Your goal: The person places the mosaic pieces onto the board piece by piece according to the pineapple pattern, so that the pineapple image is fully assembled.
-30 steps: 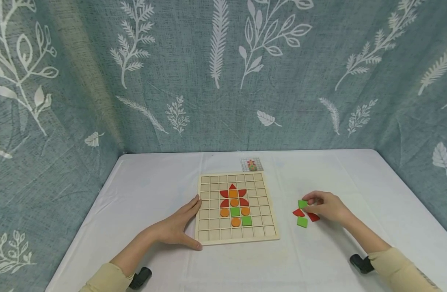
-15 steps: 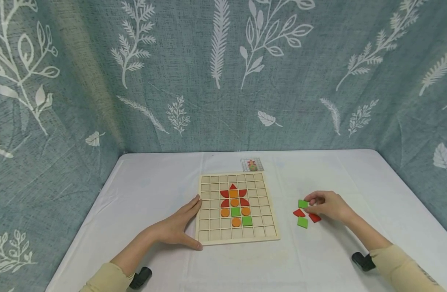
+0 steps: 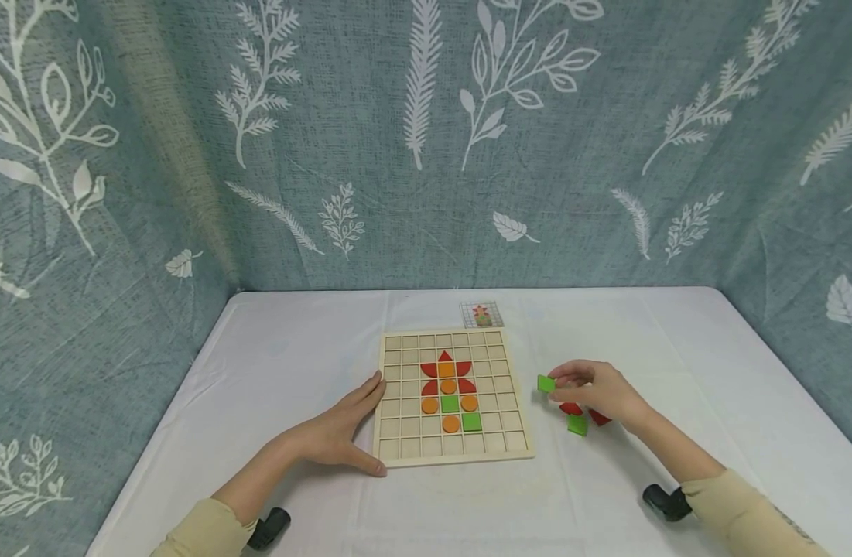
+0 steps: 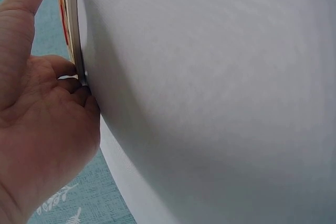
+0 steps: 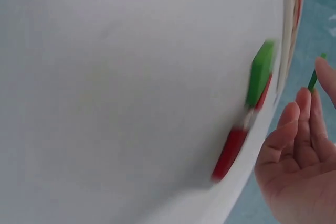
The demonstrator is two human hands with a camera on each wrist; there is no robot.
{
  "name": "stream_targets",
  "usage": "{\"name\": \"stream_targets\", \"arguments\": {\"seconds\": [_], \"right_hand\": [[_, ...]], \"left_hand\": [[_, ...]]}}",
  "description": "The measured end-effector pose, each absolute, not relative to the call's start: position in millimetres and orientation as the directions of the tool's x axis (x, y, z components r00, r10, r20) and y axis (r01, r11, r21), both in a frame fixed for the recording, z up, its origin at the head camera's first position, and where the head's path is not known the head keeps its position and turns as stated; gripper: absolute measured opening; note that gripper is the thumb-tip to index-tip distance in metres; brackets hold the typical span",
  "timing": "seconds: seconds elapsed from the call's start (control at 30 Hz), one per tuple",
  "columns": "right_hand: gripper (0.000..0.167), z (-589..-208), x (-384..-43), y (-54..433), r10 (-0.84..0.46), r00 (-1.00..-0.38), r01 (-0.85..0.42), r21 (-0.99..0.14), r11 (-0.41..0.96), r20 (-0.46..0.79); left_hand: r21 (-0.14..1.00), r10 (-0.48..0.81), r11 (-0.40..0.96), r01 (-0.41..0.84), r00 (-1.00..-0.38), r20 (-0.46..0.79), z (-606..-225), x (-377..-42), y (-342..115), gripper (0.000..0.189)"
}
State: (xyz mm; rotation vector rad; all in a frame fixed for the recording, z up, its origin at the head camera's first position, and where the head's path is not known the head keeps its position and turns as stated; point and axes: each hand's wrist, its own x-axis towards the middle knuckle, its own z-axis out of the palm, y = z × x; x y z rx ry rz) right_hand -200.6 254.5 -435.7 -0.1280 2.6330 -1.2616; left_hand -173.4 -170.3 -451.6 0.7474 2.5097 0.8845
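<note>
A wooden grid board [image 3: 405, 447] lies in the middle of the table in the head view. Orange, red and green pieces form a flower-like figure in its cells. My left hand [image 3: 338, 429], thumb and fingers spread, rests against the board's left edge and near corner. Between thumb and fingers, my right hand [image 3: 600, 392] pinches a green square tile [image 3: 546, 384], lifted to the right of the board. Under this hand lie another green square tile [image 3: 576, 425] and two red pieces, one a red tile [image 3: 600, 418] partly hidden by the hand.
A small pattern card [image 3: 481, 314] showing a similar flower on a grid lies just beyond the board. White cloth [image 3: 314, 333] covers the table. A patterned blue-green curtain [image 3: 398, 216] hangs behind and at both sides.
My right hand has picked up the far green square tile from the loose pieces and moved it left toward the board. My left hand has stayed at the board's edge.
</note>
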Motion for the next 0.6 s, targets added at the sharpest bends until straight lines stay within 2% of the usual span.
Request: {"name": "stream_targets", "arguments": {"seconds": [0.3, 0.6], "right_hand": [[0.036, -436, -198, 216, -0.258, -0.959, -0.048, -0.826, 0.561, -0.119], [0.030, -439, -196, 169, -0.404, -0.912, -0.164, -0.837, 0.522, -0.073]], "left_hand": [[0.664, 0.596, 0.655, 0.360, -0.787, -0.161, -451, -174, -171, 0.125], [0.657, 0.592, 0.661, 0.361, -0.789, -0.162, -451, -174, -170, 0.125]]}}
